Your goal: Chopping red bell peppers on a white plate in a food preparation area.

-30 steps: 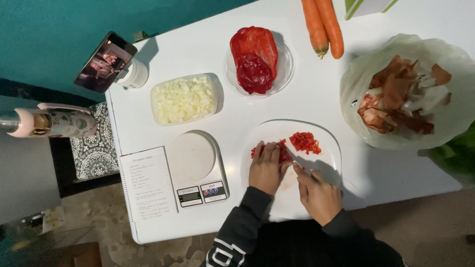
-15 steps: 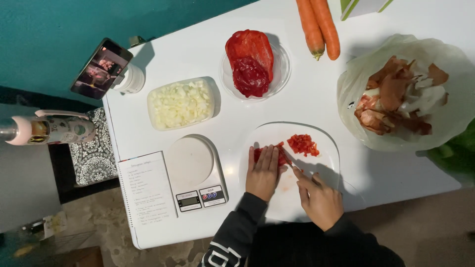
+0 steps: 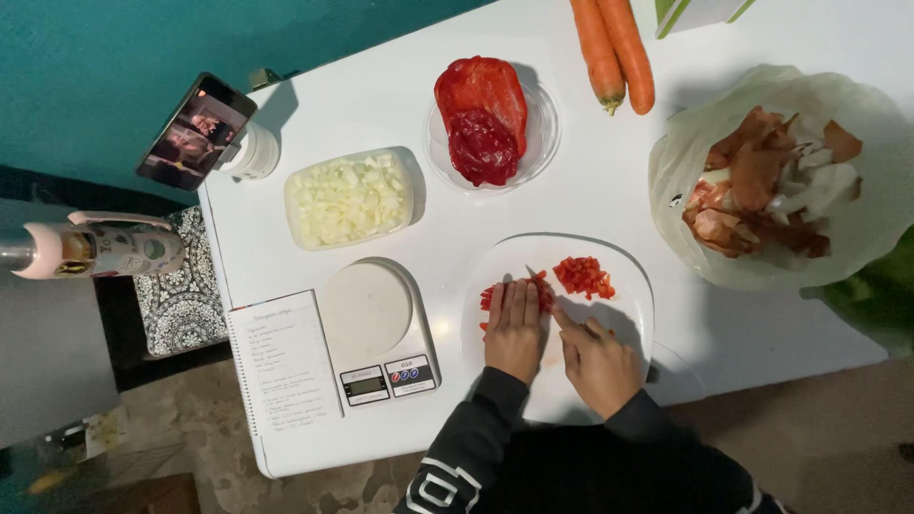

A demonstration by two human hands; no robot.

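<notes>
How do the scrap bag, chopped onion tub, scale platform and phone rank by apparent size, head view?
1. Scrap bag, clearly largest.
2. Chopped onion tub.
3. Scale platform, close to the tub, so that pair is unsure.
4. Phone, smallest, though it stands propped nearer the camera.

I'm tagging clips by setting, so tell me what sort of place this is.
Probably a home kitchen or dining table set up for food prep: a white cutting board with diced red pepper, a digital kitchen scale, and a container of chopped onion.

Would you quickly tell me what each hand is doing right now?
Left hand: open, flat, pressing down on the red pepper.
Right hand: closed on a knife handle.
</notes>
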